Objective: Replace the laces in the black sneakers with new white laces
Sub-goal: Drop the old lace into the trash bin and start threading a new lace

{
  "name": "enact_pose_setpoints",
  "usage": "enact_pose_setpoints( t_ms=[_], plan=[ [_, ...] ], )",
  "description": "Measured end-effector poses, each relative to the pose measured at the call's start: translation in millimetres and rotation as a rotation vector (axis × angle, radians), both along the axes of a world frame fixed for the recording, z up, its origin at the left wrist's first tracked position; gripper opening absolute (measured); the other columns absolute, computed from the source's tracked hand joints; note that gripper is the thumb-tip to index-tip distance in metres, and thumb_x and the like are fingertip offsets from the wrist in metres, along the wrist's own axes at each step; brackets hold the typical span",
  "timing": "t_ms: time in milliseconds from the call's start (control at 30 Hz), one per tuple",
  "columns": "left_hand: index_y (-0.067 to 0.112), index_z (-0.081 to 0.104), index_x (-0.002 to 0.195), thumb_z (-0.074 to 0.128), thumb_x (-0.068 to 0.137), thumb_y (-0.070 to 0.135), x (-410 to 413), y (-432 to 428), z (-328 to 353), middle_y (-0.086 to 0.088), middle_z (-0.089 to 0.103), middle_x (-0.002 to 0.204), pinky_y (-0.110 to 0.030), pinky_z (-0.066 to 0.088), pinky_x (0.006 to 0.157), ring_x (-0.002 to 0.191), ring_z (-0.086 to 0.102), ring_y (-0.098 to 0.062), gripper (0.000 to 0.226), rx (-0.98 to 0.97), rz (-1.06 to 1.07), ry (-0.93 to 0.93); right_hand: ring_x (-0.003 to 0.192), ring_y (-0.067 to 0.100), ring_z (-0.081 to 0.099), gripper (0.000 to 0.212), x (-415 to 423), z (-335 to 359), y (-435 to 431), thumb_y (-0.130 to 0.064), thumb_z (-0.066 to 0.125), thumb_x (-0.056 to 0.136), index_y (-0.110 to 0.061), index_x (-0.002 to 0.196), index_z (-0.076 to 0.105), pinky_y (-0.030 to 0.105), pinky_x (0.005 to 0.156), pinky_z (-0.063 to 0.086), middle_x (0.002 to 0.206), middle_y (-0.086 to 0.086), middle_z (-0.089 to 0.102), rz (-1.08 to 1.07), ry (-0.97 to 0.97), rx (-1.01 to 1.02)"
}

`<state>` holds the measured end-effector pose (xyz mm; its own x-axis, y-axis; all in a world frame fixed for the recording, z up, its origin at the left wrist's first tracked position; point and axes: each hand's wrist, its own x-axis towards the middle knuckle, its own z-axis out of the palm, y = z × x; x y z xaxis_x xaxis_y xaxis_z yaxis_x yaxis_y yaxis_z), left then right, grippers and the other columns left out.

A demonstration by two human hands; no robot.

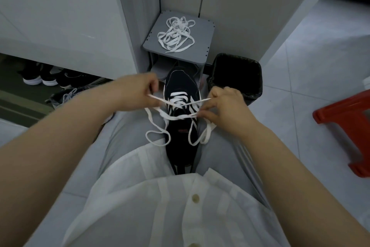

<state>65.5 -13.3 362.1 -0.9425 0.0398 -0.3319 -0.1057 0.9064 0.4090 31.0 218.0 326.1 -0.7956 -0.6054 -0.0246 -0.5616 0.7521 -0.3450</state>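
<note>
A black sneaker lies toe-away between my knees, wedged in my lap. A white lace runs through its lower eyelets. The lace's two ends cross above the tongue. My left hand pinches one end at the left of the shoe. My right hand pinches the other end at the right. Loose loops of the lace hang down on both sides of the shoe. A heap of more white laces lies on a small grey stool beyond the sneaker.
A black bin stands right of the shoe's toe. A red plastic stool is at the far right on the tiled floor. Several dark shoes sit under a white cabinet at the left. White walls close off the corner behind the grey stool.
</note>
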Motion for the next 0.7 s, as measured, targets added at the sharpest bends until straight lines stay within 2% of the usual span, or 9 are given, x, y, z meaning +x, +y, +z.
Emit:
enact_pose_setpoints(
  t_ms=[100, 200, 300, 367, 400, 433, 533, 600, 700],
  plan=[
    [0.022, 0.051, 0.080, 0.073, 0.072, 0.029, -1.2, -36.5, 13.3, 0.007, 0.054, 0.069, -0.028, 0.032, 0.065, 0.073, 0.051, -0.022, 0.024, -0.246, 0.123, 0.146, 0.083, 0.022, 0.051, 0.011, -10.3, -5.3, 30.5, -0.027, 0.073, 0.076, -0.016, 0.077, 0.076, 0.046, 0.083, 0.046, 0.098, 0.000, 0.051, -0.172, 0.086, -0.263],
    [0.024, 0.055, 0.085, 0.069, 0.074, 0.010, 4.2, -55.7, 4.0, 0.001, 0.060, 0.084, -0.029, 0.030, 0.071, 0.085, 0.050, -0.023, 0.023, -0.314, 0.097, 0.185, 0.093, 0.027, 0.054, 0.004, -9.7, -8.0, 33.5, -0.022, 0.074, 0.077, -0.020, 0.080, 0.076, 0.049, 0.085, 0.046, 0.120, 0.006, 0.054, -0.261, 0.082, -0.284],
    [0.026, 0.056, 0.092, 0.065, 0.074, -0.001, 10.2, -43.0, -8.4, -0.001, 0.054, 0.100, -0.026, 0.036, 0.078, 0.099, 0.048, -0.019, 0.034, 0.055, -0.036, 0.246, 0.087, 0.027, 0.056, 0.016, 4.7, -10.4, 8.5, -0.022, 0.066, 0.074, -0.021, 0.086, 0.076, 0.044, 0.083, 0.045, 0.109, 0.006, 0.061, -0.091, 0.121, -0.294],
    [0.026, 0.062, 0.091, 0.057, 0.074, 0.015, 14.3, -23.0, -8.3, 0.001, 0.054, 0.104, -0.012, 0.034, 0.087, 0.101, 0.047, -0.010, 0.021, 0.296, -0.180, 0.262, 0.086, 0.025, 0.057, 0.019, 12.1, -13.6, -5.1, -0.025, 0.063, 0.075, -0.022, 0.089, 0.075, 0.043, 0.086, 0.041, 0.098, 0.002, 0.065, 0.002, 0.123, -0.260],
    [0.028, 0.065, 0.089, 0.050, 0.072, 0.025, 15.0, -14.9, -11.7, 0.003, 0.054, 0.106, -0.008, 0.029, 0.092, 0.103, 0.045, -0.009, 0.022, 0.315, -0.227, 0.260, 0.087, 0.026, 0.058, 0.020, 13.4, -17.0, -8.5, -0.029, 0.062, 0.076, -0.022, 0.090, 0.075, 0.044, 0.091, 0.039, 0.095, 0.000, 0.067, 0.022, 0.133, -0.214],
    [0.029, 0.067, 0.088, 0.046, 0.071, 0.032, 14.8, -7.8, -18.8, 0.003, 0.053, 0.110, -0.011, 0.024, 0.095, 0.108, 0.043, -0.012, 0.027, 0.280, -0.234, 0.265, 0.088, 0.027, 0.058, 0.021, 13.5, -20.6, -9.9, -0.033, 0.061, 0.077, -0.022, 0.089, 0.075, 0.046, 0.095, 0.037, 0.093, 0.000, 0.067, 0.026, 0.149, -0.168],
    [0.027, 0.069, 0.097, 0.055, 0.084, 0.043, 12.4, 8.5, -41.7, 0.000, 0.045, 0.126, -0.027, 0.017, 0.102, 0.120, 0.032, -0.024, 0.025, -0.131, -0.215, 0.242, 0.087, 0.029, 0.057, 0.020, 13.4, -25.1, -9.8, -0.034, 0.062, 0.076, -0.020, 0.079, 0.075, 0.043, 0.094, 0.034, 0.089, 0.000, 0.066, 0.018, 0.159, -0.142],
    [0.023, 0.069, 0.097, 0.057, 0.086, 0.041, 10.5, 10.1, -50.6, -0.001, 0.045, 0.127, -0.027, 0.019, 0.103, 0.121, 0.031, -0.025, 0.024, -0.156, -0.188, 0.198, 0.088, 0.022, 0.054, 0.018, 13.3, -20.0, -8.2, -0.029, 0.060, 0.079, -0.017, 0.077, 0.074, 0.037, 0.093, 0.035, 0.093, -0.001, 0.064, -0.052, 0.108, -0.244],
    [0.019, 0.070, 0.079, 0.058, 0.082, 0.028, 11.2, -2.6, -45.0, -0.006, 0.060, 0.104, -0.019, 0.030, 0.092, 0.102, 0.052, -0.019, 0.016, 0.166, -0.092, 0.439, 0.089, 0.004, 0.056, 0.013, 8.2, 5.1, -1.2, -0.018, 0.054, 0.089, -0.017, 0.084, 0.066, 0.024, 0.088, 0.042, 0.096, -0.008, 0.062, -0.329, -0.112, -0.739]
  ],
)
